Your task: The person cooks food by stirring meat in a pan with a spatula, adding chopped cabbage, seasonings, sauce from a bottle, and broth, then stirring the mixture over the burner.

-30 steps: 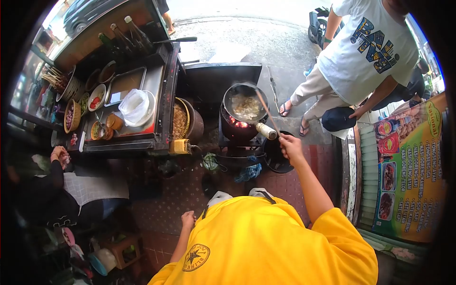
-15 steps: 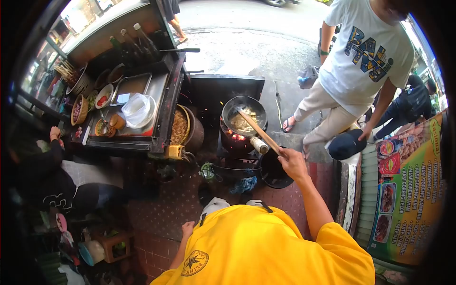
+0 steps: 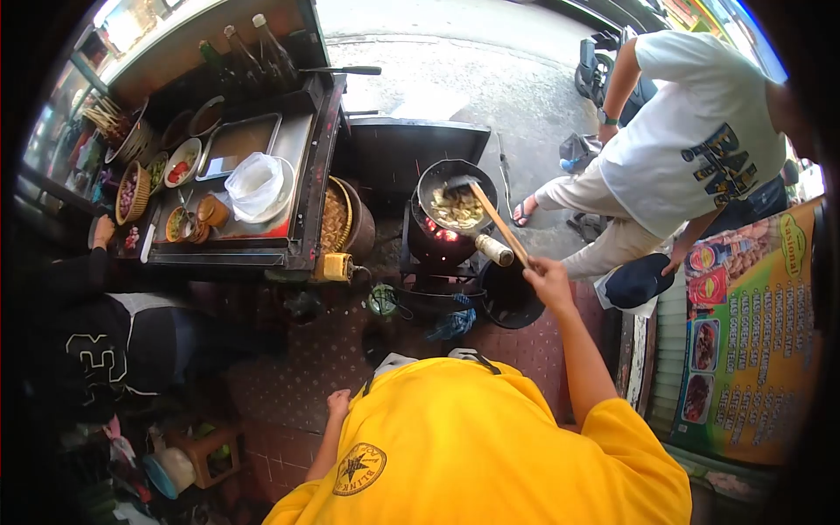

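Red patterned floor tiles (image 3: 293,372) run beneath this street-side cooking spot. From my feed, the right hand (image 3: 549,283) wraps its fingers round the end of a grey metal spatula with a long wooden handle (image 3: 501,226), its blade inside the round black wok (image 3: 435,178). That grip probably keeps the skin clear of the glowing orange coals (image 3: 447,234) under the wok. The left hand (image 3: 339,402) hangs nearer the body with curled fingers, closest to the yellow shirt (image 3: 490,446); I cannot tell whether it pinches anything. Pale, browned food pieces (image 3: 458,210) lie in the wok; its stubby, pale-wrapped handle (image 3: 495,250) points toward the body, likely for easy reach. Left of the wok, a white plastic bag (image 3: 255,184) sits on the cart.
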`<state>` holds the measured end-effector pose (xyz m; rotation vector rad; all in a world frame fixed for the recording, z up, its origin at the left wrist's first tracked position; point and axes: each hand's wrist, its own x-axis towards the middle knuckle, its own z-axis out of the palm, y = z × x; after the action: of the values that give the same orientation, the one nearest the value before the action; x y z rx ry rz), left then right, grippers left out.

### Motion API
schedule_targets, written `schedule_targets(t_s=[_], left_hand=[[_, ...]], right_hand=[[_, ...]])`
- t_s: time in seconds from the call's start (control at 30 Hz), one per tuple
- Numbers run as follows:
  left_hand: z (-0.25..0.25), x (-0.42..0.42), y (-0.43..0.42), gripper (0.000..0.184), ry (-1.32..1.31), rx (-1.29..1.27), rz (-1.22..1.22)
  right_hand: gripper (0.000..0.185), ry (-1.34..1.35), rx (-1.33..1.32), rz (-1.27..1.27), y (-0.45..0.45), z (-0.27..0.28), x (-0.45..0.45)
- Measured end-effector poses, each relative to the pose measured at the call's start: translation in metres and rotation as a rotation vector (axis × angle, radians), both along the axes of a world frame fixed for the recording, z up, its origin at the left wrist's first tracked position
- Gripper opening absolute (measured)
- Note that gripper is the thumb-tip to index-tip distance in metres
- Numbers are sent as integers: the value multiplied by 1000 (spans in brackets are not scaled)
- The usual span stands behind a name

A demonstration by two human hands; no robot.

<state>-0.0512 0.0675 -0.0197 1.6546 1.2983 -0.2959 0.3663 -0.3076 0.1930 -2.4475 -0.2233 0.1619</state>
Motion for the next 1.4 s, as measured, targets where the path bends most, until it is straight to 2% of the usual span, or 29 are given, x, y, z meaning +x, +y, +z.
schedule_targets(t_s=[0.03,0.1,0.23,0.33,0.4,0.5,0.57,0.67,0.8,0.83,0.9,0.93,0.97,1.0,1.07,1.1,1.17,1.3,1.37,1.4], left_hand=[[-21,-13,7,26,3,-6,-11],[-52,-27,22,31,-1,-28,2],[0,1,37,25,-55,-38,37],[24,23,52,21,-40,-79,-42],[40,41,59,18,19,-201,149],[39,56,73,17,-36,-261,209],[37,62,78,16,-52,-273,196],[40,66,83,15,-107,-276,230],[36,51,70,16,-136,-250,245],[33,46,67,16,-135,-251,236],[6,21,64,23,-129,-105,-126],[-15,7,64,29,-162,0,-222],[-92,-26,81,33,-233,158,-538],[-94,-26,80,33,-91,182,-622],[-34,-6,60,30,-85,42,-234],[-17,1,53,30,-82,48,-227],[-1,11,47,26,-71,-37,-63],[24,39,47,22,-48,-58,-104],[46,53,47,19,-41,-223,148],[48,57,48,19,-39,-222,144]], right_hand=[[35,76,135,-39,-1,-11,6],[36,16,14,-66,10,36,-6],[34,-122,-29,-6,0,47,-28],[32,-99,-47,0,20,45,-21],[30,-102,-77,-13,43,60,-18],[29,-210,-64,81,51,54,-1],[28,-299,-198,157,53,46,9],[29,-300,-189,81,31,34,12],[27,-46,-184,2,37,71,-21],[27,-156,-143,29,30,46,-21],[29,-72,-63,-37,29,32,-8],[32,8,21,-93,27,32,-3],[33,47,20,-133,24,41,-4],[33,26,21,-134,18,51,-6],[33,-120,-110,-51,5,66,-23],[32,-138,-42,-47,3,75,-30],[32,-88,-59,-8,5,67,-27],[32,-43,-67,10,24,69,-17],[31,3,-73,1,43,83,-12],[31,4,-73,-3,50,81,-6]])
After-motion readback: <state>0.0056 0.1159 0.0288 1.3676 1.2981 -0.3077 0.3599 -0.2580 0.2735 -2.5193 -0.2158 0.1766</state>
